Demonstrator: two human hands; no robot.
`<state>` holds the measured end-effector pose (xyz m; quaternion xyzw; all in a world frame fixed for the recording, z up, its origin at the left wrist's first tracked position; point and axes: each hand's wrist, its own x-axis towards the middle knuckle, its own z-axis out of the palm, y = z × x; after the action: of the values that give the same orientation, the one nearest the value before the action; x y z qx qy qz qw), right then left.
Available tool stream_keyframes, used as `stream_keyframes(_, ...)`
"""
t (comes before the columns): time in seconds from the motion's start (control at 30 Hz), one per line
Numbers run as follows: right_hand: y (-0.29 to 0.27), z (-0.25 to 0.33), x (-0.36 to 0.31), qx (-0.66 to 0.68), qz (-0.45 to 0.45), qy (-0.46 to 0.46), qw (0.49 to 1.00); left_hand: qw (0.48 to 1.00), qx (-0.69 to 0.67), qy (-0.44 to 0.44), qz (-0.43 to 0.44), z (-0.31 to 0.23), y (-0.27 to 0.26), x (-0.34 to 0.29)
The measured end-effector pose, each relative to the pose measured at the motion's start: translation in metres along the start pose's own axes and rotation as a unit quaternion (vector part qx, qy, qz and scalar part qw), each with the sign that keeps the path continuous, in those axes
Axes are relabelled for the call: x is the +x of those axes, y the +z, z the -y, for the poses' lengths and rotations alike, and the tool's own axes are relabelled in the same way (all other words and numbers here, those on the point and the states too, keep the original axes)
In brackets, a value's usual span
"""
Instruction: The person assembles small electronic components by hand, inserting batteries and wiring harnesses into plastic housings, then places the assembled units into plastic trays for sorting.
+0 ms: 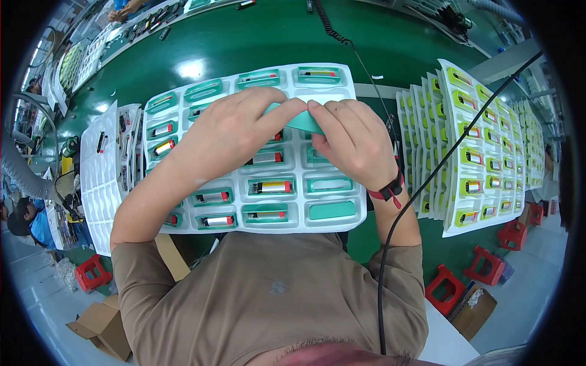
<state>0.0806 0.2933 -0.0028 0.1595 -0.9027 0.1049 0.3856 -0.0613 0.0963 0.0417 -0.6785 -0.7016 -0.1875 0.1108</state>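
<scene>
A teal plastic shell (305,122) is held between my hands above the far right part of a white moulded tray (299,210). My left hand (239,125) pinches its left end with thumb and fingers. At its right end, my right hand (359,141) has its fingertips closed on the shell, and a dark and red band circles that wrist. In the tray's pockets lie several teal shells, many with a small cylindrical cell (270,187) with red end pieces inside. One teal shell (332,210) at the near right shows a plain face. My left hand and forearm hide several pockets.
Stacked white trays with lime-green shells (472,157) stand on the right. On the left, other white trays (101,161) hold dark parts. A black cable (444,150) crosses the right side. Red stools (445,287) and cardboard boxes (102,325) are on the floor.
</scene>
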Motion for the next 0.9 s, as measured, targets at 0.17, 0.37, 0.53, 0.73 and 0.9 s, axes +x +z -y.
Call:
stream_keyframes(0.17,-0.002,0.0,-0.001,-0.008,-0.059,-0.031,0.998,0.998,-0.043,0.033,-0.033,0.001,-0.002,0.002)
stream_keyframes(0.37,-0.003,0.006,0.003,0.147,-0.173,0.05,0.973,0.84,-0.522,-0.112,-0.099,-0.016,0.015,0.015)
stream_keyframes(0.53,-0.001,-0.001,0.008,0.156,-0.215,0.085,0.96,0.77,-0.617,-0.082,-0.136,-0.013,0.03,0.029)
stream_keyframes(0.73,-0.003,-0.01,-0.005,0.223,-0.165,0.191,0.941,0.79,-0.578,-0.175,-0.108,-0.011,0.041,0.038)
stream_keyframes(0.9,0.01,-0.005,0.002,0.319,-0.246,0.227,0.886,0.746,-0.644,-0.126,-0.114,-0.013,0.045,0.053)
